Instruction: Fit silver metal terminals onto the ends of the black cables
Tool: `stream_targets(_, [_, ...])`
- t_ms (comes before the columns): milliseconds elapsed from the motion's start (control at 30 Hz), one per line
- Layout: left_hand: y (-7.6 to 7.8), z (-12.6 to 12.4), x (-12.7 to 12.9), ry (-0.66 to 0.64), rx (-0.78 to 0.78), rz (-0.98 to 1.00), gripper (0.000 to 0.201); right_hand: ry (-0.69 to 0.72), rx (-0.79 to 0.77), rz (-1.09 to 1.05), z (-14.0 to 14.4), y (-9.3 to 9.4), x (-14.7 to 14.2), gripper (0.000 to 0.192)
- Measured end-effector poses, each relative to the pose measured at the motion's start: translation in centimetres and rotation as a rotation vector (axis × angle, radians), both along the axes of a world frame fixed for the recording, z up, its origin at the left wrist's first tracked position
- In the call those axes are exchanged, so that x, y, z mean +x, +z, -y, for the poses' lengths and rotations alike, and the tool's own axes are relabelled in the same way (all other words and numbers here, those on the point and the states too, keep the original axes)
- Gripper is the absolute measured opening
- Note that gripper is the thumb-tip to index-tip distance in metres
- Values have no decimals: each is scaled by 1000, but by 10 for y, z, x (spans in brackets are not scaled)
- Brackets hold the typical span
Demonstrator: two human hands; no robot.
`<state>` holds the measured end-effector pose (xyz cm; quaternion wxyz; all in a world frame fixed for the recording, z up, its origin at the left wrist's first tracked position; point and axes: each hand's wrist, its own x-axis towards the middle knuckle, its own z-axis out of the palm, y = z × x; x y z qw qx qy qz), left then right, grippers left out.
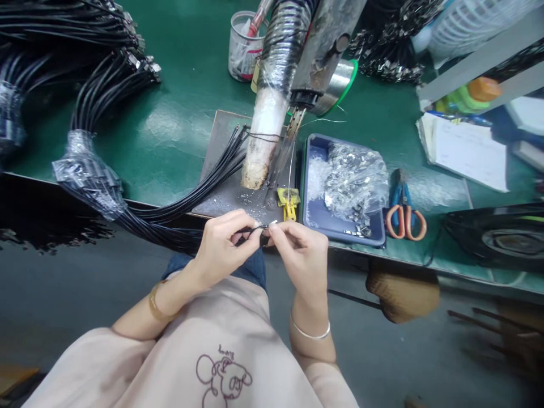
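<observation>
My left hand (227, 243) pinches a black cable (245, 230) close to its end, at the front edge of the bench. Against that end my right hand (300, 249) closes thumb and forefinger on a small shiny metal connector (273, 222); how far the two are joined I cannot make out. The cable runs left into a bundle of black cables (178, 207) that curves over a grey board (212, 164). Just beyond my fingertips stands a yellow clip (289, 205), with thin solder wire (292, 164) coming down above it.
A blue tray (312, 218) holds a plastic bag of metal connectors (355, 175). Orange-handled cutters (406, 215) lie to its right. A plastic-wrapped duct (272, 107) and a metal arm (318, 56) overhang the board. Wrapped cable bundles (91, 164) lie left; a solder spool (340, 85) sits behind.
</observation>
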<state>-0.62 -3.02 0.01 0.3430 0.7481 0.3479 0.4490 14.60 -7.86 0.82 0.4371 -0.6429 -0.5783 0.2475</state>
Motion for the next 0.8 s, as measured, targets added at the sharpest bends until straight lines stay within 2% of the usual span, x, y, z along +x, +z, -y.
stream_targets(200, [0,1,1,15,-45,-1,15,-67,121,135,3,-2,-8,31])
stream_targets(333, [3,1,-1,-34,-175,26,13,-118,126,125,1,-2,-4,27])
stream_targets(433, [5,-1,-5,-92,-286,50,16,-103,123,89,-1,-1,0,21])
stream_targets(533, [6,-4,-7,-161,-432,79,23,-59,240,224,-1,1,0,18])
stream_targets(633, [5,-5,-7,-151,-524,146,18,-80,315,331,1,0,0,7])
stream_targets(667, [4,-5,-7,-133,-535,175,16,-112,318,305,2,-1,0,4])
stream_targets(800, [4,-8,-3,-83,-565,246,15,-248,362,82,7,-4,2,20])
